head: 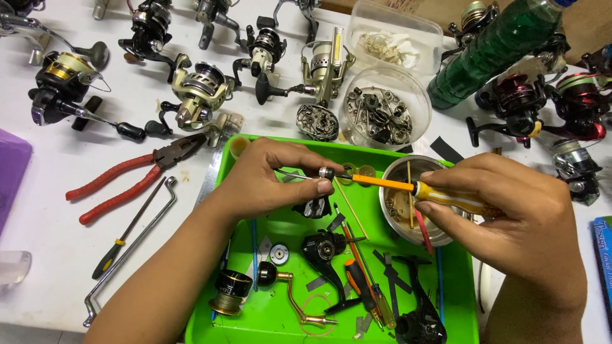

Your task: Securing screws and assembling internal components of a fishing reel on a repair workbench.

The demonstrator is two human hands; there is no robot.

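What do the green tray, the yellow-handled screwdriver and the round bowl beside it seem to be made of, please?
Bright green tray: probably plastic, with a uniform colour and soft sheen.
Yellow-handled screwdriver in the right hand: translucent amber handle, likely plastic, with an orange-coloured shaft.
Round silver bowl: apparently polished metal, with a mirror-like rim.

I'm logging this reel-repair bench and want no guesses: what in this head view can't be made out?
- Small part at the left hand: hidden by its fingers; only a thin rod shows.
- Yellow screwdriver handle end: covered by the right hand.
- Metal bowl: contents partly hidden by the right hand.
- Green bottle: top cut off by the frame edge.
- Round tub of parts: pieces too small to identify.
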